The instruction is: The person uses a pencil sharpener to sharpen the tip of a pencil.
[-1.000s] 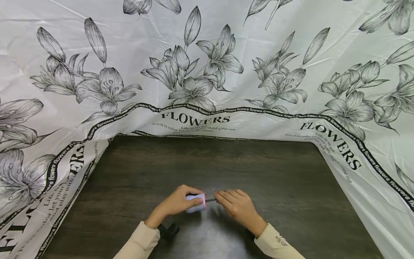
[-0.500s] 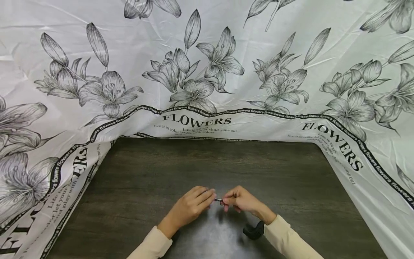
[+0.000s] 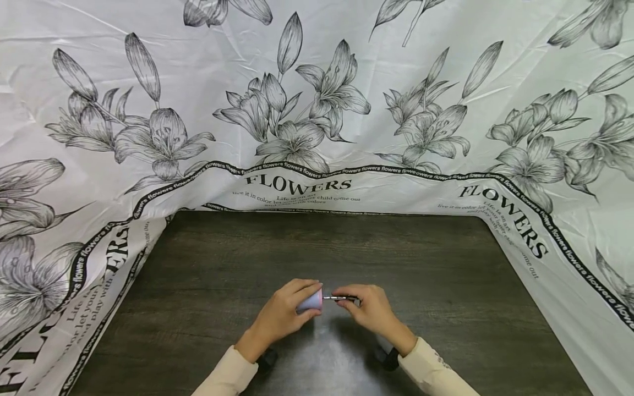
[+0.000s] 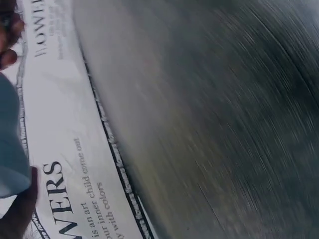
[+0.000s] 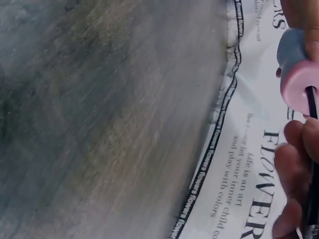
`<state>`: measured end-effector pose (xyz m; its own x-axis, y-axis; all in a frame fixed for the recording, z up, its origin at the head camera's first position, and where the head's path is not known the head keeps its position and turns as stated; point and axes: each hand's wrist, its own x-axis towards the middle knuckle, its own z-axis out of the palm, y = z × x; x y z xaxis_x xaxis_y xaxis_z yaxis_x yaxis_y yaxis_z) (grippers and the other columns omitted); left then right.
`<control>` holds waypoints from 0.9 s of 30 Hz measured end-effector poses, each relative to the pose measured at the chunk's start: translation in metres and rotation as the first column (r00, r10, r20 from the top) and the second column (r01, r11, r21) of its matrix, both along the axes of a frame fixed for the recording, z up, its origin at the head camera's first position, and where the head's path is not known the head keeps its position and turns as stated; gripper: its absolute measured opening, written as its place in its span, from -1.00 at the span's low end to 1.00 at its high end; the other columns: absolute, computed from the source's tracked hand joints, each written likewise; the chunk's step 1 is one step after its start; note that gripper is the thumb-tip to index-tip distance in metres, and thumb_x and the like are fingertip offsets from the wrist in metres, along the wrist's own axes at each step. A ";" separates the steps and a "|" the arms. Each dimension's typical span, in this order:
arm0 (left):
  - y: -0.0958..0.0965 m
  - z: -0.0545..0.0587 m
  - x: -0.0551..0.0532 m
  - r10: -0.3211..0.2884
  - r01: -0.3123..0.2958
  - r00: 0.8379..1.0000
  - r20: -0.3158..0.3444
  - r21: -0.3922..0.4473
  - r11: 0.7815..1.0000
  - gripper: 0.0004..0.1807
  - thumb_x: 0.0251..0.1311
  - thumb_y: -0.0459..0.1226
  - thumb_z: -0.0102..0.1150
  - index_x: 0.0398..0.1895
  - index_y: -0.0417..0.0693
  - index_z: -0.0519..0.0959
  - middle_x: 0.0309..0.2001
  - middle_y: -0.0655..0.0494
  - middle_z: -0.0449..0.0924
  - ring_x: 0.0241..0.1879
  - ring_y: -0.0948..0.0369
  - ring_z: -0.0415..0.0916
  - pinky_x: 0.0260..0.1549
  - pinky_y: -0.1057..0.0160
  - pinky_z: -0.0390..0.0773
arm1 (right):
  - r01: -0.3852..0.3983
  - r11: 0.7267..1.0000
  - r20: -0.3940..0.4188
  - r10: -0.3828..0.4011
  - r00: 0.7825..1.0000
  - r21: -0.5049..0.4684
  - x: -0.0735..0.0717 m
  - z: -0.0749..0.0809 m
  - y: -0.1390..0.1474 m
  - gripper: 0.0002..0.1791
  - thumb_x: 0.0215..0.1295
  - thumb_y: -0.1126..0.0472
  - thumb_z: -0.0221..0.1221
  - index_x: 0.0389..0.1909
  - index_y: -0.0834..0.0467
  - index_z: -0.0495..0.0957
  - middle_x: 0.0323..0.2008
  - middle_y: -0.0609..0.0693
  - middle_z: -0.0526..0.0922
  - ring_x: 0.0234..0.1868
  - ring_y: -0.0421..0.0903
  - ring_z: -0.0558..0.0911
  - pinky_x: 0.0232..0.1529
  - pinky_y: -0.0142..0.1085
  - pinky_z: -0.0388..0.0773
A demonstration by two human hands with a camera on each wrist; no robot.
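Note:
My left hand [image 3: 279, 314] grips the lavender screwdriver handle [image 3: 311, 301], thumb below and fingers over the top. Its pink end faces right. A thin dark shaft [image 3: 328, 297] with shiny stretches runs from that end to my right hand [image 3: 375, 312], which pinches it between thumb and fingers. In the right wrist view the shaft enters a hole in the pink end [image 5: 297, 88], and a thicker black part with a silver band shows lower down. The left wrist view catches only the smooth waisted handle [image 4: 11, 144] at its left edge. Both hands are above the table.
A dark wood-grain table [image 3: 238, 247] lies under the hands. White cloth [image 3: 406, 192] printed with black flowers and lettering borders its back and sides. Black devices [image 3: 388, 358] sit beneath the wrists.
The right hand has turned from knuckles-up to a pinch on the shaft. The left hand covered the handle half a second ago; now the handle shows again, and more shaft is visible.

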<state>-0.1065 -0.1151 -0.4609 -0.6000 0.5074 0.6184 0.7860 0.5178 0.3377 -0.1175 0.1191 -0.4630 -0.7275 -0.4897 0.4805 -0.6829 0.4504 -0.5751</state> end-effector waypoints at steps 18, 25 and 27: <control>-0.018 0.012 -0.005 -0.173 0.055 0.648 0.742 0.180 0.982 -0.47 0.14 -0.16 0.32 0.17 -0.18 0.51 -0.15 -0.09 0.64 -0.39 0.34 0.49 -0.45 0.34 0.54 | -0.007 0.997 -0.467 0.043 0.883 0.078 0.001 -0.002 0.002 -0.82 0.14 0.26 0.33 -0.21 0.10 0.70 -0.32 -0.09 0.75 -0.38 -0.24 0.71 -0.43 -0.48 0.56; -0.026 0.012 -0.009 -0.355 0.078 0.416 0.837 0.356 0.931 -0.51 0.21 -0.23 0.25 0.13 -0.36 0.50 -0.23 -0.04 0.61 -0.33 0.29 0.52 -0.36 0.31 0.58 | 0.062 0.988 -0.767 0.070 0.638 0.142 0.000 0.003 -0.001 -0.71 0.45 0.22 -0.01 -0.24 0.14 0.72 -0.29 -0.07 0.75 -0.36 -0.22 0.70 -0.38 -0.41 0.59; -0.027 0.013 -0.010 -0.413 0.090 0.335 0.847 0.408 0.909 -0.51 0.21 -0.21 0.25 0.07 -0.45 0.51 -0.28 0.05 0.62 -0.34 0.29 0.55 -0.34 0.32 0.59 | 0.064 0.989 -0.822 0.071 0.565 0.130 0.000 0.003 -0.001 -0.72 0.43 0.25 0.01 -0.26 0.15 0.72 -0.30 -0.06 0.76 -0.37 -0.20 0.71 -0.38 -0.41 0.59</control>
<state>-0.1163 -0.1420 -0.4475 -0.7351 0.6720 -0.0902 -0.0071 0.1254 0.9921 -0.1179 0.1176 -0.4595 -0.0478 -0.5967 0.8011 -0.8302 0.4697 0.3003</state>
